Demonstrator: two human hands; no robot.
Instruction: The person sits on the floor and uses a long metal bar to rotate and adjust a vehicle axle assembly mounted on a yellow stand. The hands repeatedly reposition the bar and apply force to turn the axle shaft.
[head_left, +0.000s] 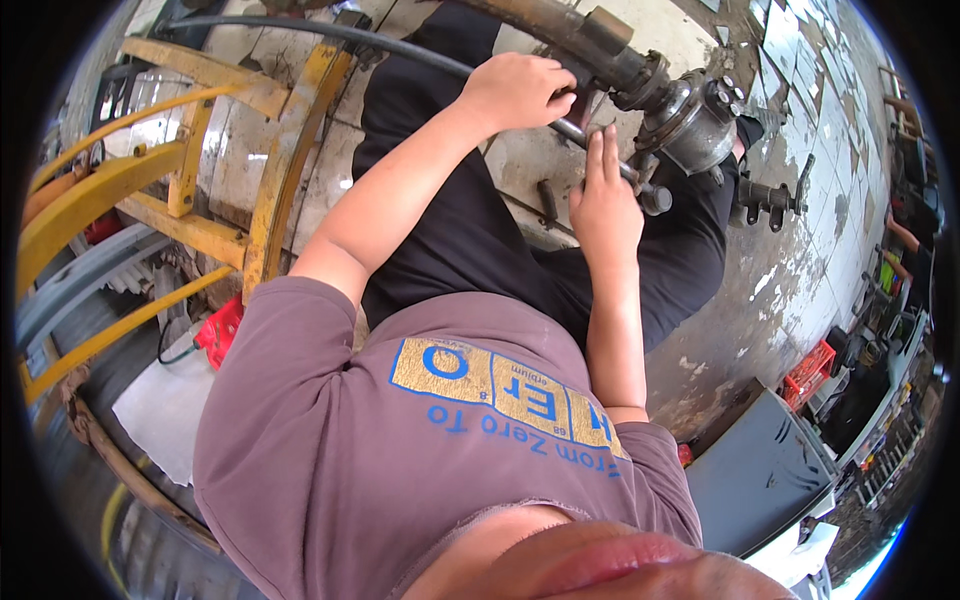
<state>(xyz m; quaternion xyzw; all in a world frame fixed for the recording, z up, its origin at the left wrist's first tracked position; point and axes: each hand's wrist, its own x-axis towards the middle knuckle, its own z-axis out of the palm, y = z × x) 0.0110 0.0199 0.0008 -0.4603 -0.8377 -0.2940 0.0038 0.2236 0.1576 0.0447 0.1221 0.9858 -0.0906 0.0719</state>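
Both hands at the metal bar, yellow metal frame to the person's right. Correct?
Wrong side: in the head view, the yellow metal frame is to the person's left. Left hand and right hand are at the metal bar.

"Where does print appear?"
"Across the chest of a mauve T-shirt (290,430): blue letters (445,362) and small numerals (560,431) on gold squares (520,385)."
"And nearer its collar edge (475,523)?"
"A line of blue words (515,443), likewise upside down to the camera."

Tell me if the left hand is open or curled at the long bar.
Curled: the left hand has its fingers bent over the long bar, which shows on both sides of the hand.
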